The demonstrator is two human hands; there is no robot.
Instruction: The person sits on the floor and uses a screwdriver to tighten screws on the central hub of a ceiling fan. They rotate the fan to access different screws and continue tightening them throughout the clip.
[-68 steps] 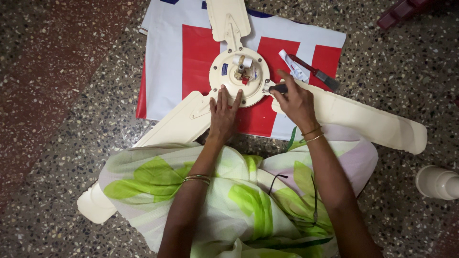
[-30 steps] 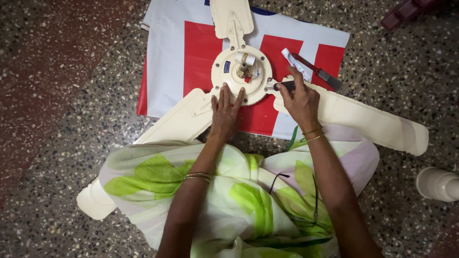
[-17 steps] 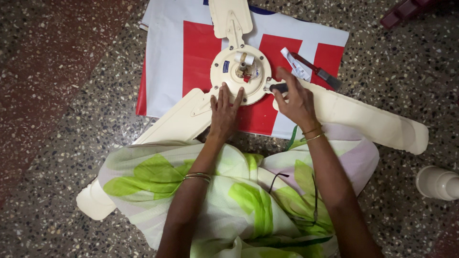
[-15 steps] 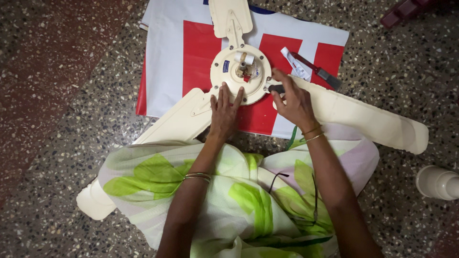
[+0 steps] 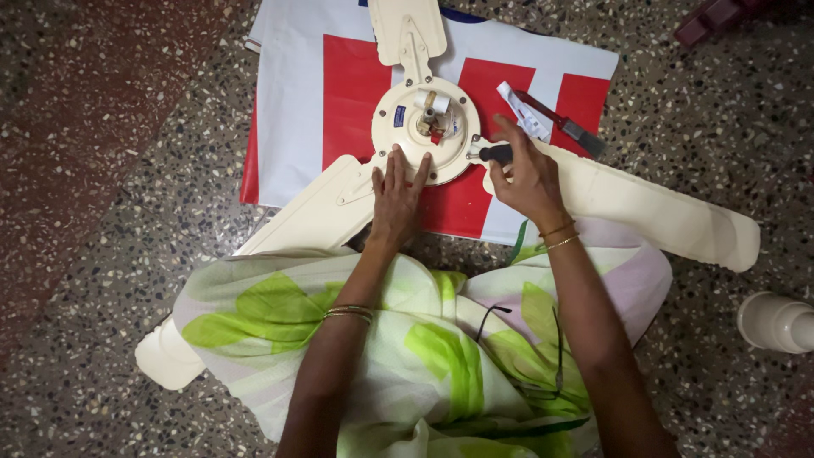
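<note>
**A:** In the head view, what is the left hand [image 5: 397, 197] doing?

**B:** It lies flat and open, fingers spread, gripping nothing. The fingertips press on the near rim of the ceiling fan's round cream motor hub [image 5: 426, 130], and the palm rests where the near-left blade [image 5: 315, 212] joins it.

**A:** And the right hand [image 5: 524, 174]?

**B:** It is curled shut round a dark-handled screwdriver [image 5: 495, 153]. The handle pokes out to the left of the fingers, pointing at the right edge of the hub. I cannot make out the tip.

**A:** Where is the fan itself?

**B:** On the floor [image 5: 110, 170], a speckled terrazzo. The hub sits on a red and white sheet [image 5: 348, 85] spread under it. One blade [image 5: 407, 30] runs to the far side, one goes to the near left and passes under the person's green and white garment [image 5: 407, 356], and a third [image 5: 661, 216] stretches right, beneath the right wrist.

**A:** Anything else close by?

**B:** A small brush with a red handle [image 5: 560, 125] and a white tube [image 5: 522, 110] lie on the sheet just beyond the right hand. A white cup-shaped piece [image 5: 776, 322] sits on the floor at the right edge, well apart.
</note>
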